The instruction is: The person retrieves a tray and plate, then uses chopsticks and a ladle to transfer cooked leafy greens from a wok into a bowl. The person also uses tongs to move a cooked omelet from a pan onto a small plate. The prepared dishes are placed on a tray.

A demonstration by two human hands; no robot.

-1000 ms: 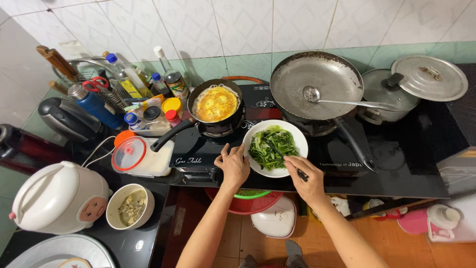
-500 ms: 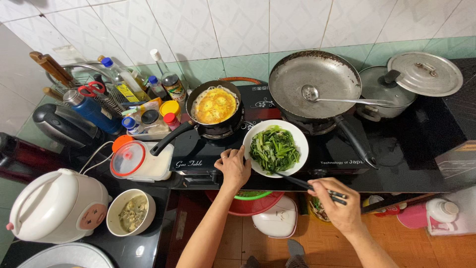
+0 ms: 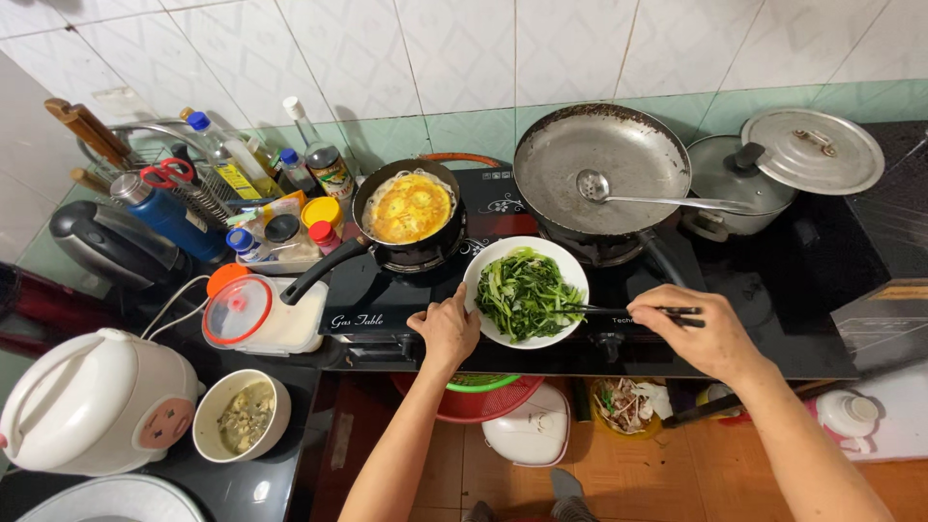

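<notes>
White plate (image 3: 480,280) w/ cooked greens (image 3: 527,293) sits on the black stove (image 3: 773,290), front edge, between the two burners. Left hand (image 3: 447,329) rests at the plate's left rim, fingers curled against it, thumb touching the edge. Right hand (image 3: 710,329) is to the right of the plate, fingers clenched round dark chopsticks (image 3: 628,311) held approx. level; tips reach into the greens at the plate's right side. Behind the plate, left: small black pan (image 3: 411,217) w/ a yellow omelette (image 3: 410,207), handle pointing front-left. Behind, right: big steel wok (image 3: 604,159) w/ a ladle (image 3: 657,198) lying in it. Further right a pot (image 3: 720,179) w/ its lid (image 3: 812,150) tilted on the rim. Left of the stove on the desk (image 3: 242,483): clear box w/ red-rimmed lid (image 3: 253,311), bottles and jars by the wall, blue flask (image 3: 174,217), black kettle (image 3: 106,242). Front-left: white rice cooker (image 3: 87,401), just beside it a bowl (image 3: 208,440) w/ pale food. On the floor below: red basket (image 3: 483,398), white lidded tub (image 3: 530,430).
</notes>
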